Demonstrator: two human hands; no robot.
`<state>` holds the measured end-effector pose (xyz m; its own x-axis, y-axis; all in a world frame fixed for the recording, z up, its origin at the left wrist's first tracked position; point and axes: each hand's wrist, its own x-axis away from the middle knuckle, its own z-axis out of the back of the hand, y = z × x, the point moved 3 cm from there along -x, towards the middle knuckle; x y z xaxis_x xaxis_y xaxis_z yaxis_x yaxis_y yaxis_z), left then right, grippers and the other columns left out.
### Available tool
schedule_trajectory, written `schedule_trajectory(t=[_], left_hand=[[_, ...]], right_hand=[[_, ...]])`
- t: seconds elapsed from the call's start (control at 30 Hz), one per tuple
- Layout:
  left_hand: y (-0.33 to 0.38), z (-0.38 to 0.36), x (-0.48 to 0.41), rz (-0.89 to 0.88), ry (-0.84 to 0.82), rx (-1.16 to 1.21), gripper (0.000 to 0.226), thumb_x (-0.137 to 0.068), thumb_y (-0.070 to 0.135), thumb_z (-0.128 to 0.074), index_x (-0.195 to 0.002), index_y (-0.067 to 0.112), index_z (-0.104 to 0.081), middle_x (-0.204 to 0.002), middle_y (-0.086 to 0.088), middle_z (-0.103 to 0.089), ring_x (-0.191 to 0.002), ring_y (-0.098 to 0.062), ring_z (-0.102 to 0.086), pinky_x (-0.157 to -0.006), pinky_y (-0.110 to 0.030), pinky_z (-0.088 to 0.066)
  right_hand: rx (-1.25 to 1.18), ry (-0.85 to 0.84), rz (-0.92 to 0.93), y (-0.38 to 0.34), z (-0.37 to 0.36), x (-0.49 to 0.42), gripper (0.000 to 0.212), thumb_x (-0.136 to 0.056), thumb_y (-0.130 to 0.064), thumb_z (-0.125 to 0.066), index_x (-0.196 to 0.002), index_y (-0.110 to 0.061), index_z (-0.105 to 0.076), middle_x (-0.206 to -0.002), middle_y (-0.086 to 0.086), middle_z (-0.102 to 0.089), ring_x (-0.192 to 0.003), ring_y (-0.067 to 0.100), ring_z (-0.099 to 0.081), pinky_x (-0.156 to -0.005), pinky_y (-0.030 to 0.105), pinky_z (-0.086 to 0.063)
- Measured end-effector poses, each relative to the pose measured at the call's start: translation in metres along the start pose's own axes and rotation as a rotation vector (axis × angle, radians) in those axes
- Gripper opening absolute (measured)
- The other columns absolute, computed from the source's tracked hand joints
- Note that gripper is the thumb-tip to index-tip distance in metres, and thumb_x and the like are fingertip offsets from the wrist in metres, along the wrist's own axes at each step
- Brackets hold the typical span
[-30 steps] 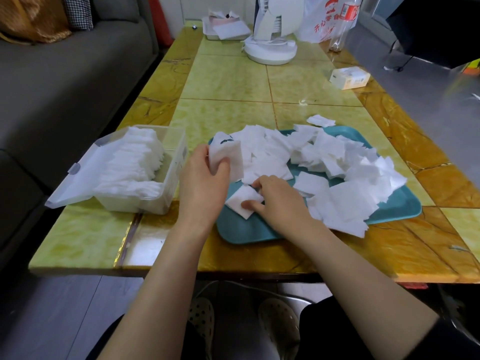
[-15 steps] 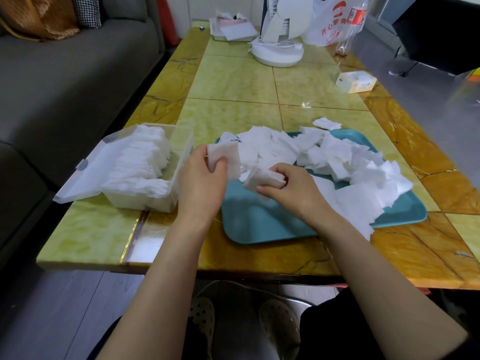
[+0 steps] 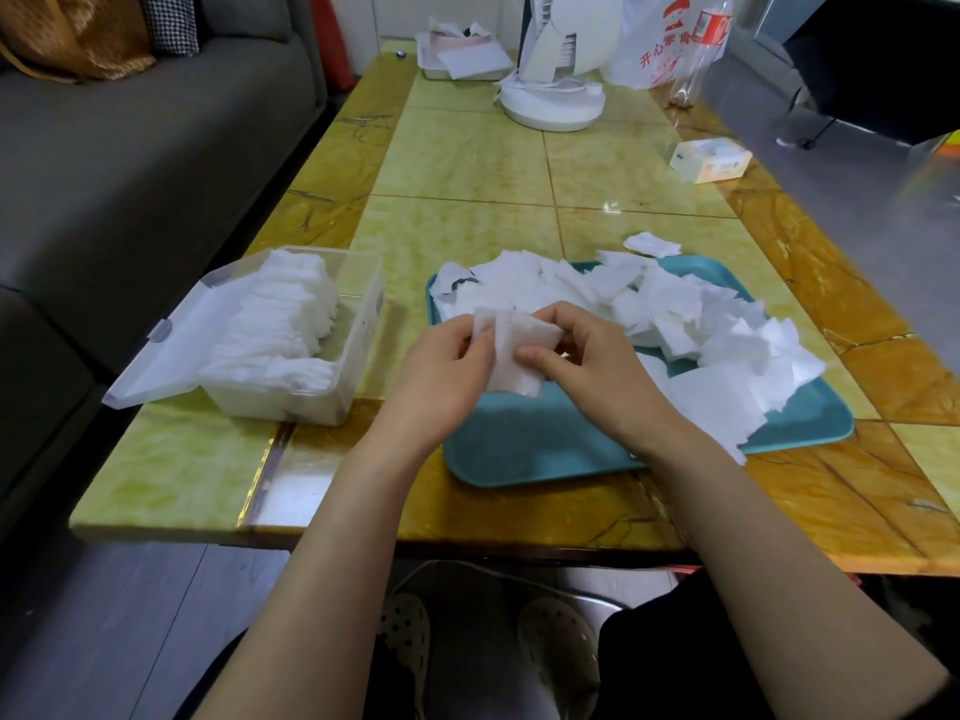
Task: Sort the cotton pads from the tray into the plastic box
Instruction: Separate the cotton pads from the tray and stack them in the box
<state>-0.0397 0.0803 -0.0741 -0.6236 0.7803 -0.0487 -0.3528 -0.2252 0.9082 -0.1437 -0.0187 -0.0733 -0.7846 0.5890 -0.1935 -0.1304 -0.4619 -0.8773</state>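
A teal tray (image 3: 530,449) lies on the table with a heap of loose white cotton pads (image 3: 691,324) over its far and right parts. To its left stands a clear plastic box (image 3: 358,345), lid open, with a row of pads (image 3: 280,324) inside. Above the tray's near left corner, my left hand (image 3: 441,376) and my right hand (image 3: 597,366) meet and together hold a small stack of cotton pads (image 3: 514,356). My left thumb presses its left edge, and my right thumb and fingers pinch its right side.
One stray pad (image 3: 652,245) lies on the table (image 3: 457,163) behind the tray. Further back are a white fan base (image 3: 550,103), a small carton (image 3: 709,159), a plastic bag (image 3: 670,39) and a paper-filled tray (image 3: 462,59). A grey sofa (image 3: 130,158) runs along the left.
My right hand lifted a pad from the tray's near left and brought it left against the pads in my left hand. Both hands now hold the stack together.
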Motion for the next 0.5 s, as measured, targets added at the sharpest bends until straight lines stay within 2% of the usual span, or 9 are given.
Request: schedule_trajectory(t=[0.07, 0.2, 0.27, 0.33, 0.4, 0.5], left_hand=[[0.000, -0.002, 0.000, 0.010, -0.011, -0.009, 0.033, -0.100, 0.018, -0.039, -0.100, -0.001, -0.066, -0.096, -0.022, -0.067, -0.076, -0.017, -0.052, -0.067, -0.033, -0.038], [0.004, -0.002, 0.002, 0.018, -0.028, -0.026, 0.040, -0.102, 0.022, -0.034, -0.095, -0.001, -0.065, -0.095, -0.020, -0.067, -0.077, -0.021, -0.053, -0.069, -0.037, -0.042], [0.008, -0.003, 0.004, 0.012, -0.032, -0.023, 0.045, -0.103, 0.027, -0.032, -0.081, 0.003, -0.062, -0.079, -0.011, -0.064, -0.073, -0.022, -0.053, -0.067, -0.036, -0.042], [0.011, -0.002, 0.006, 0.042, -0.011, 0.020, 0.048, -0.103, 0.035, -0.032, -0.062, 0.014, -0.046, -0.061, 0.004, -0.047, -0.061, -0.014, -0.041, -0.056, -0.026, -0.032], [0.012, -0.002, 0.007, 0.049, -0.018, 0.059, 0.048, -0.102, 0.039, -0.035, -0.061, 0.017, -0.045, -0.058, 0.007, -0.042, -0.058, -0.010, -0.038, -0.055, -0.025, -0.028], [0.010, -0.002, 0.007, -0.009, -0.029, 0.043, 0.039, -0.100, 0.032, -0.045, -0.063, 0.023, -0.056, -0.052, 0.013, -0.050, -0.055, -0.005, -0.042, -0.054, -0.023, -0.030]], right_hand=[[0.020, -0.005, 0.011, -0.002, 0.001, 0.001, 0.009, -0.083, -0.011, -0.066, -0.083, -0.018, -0.061, -0.071, -0.011, -0.059, -0.065, 0.001, -0.051, -0.061, 0.012, -0.039], [0.030, 0.009, 0.000, -0.001, 0.002, 0.002, 0.009, -0.081, -0.013, -0.069, -0.083, -0.017, -0.061, -0.072, -0.009, -0.060, -0.064, 0.002, -0.051, -0.061, 0.011, -0.039], [0.038, 0.030, -0.005, 0.000, 0.003, 0.002, 0.011, -0.080, -0.015, -0.070, -0.083, -0.018, -0.061, -0.071, -0.009, -0.059, -0.062, 0.000, -0.050, -0.060, 0.010, -0.038], [0.043, 0.045, -0.005, 0.000, 0.004, 0.002, 0.014, -0.080, -0.015, -0.071, -0.081, -0.023, -0.059, -0.069, -0.011, -0.058, -0.061, -0.001, -0.050, -0.060, 0.010, -0.038], [0.043, 0.049, -0.004, 0.000, 0.004, 0.002, 0.018, -0.080, -0.015, -0.071, -0.079, -0.027, -0.056, -0.068, -0.012, -0.057, -0.061, -0.001, -0.051, -0.059, 0.011, -0.039], [0.023, 0.074, -0.016, 0.001, 0.002, 0.002, 0.023, -0.080, -0.016, -0.071, -0.080, -0.029, -0.053, -0.072, -0.012, -0.059, -0.064, 0.001, -0.054, -0.062, 0.018, -0.047]])
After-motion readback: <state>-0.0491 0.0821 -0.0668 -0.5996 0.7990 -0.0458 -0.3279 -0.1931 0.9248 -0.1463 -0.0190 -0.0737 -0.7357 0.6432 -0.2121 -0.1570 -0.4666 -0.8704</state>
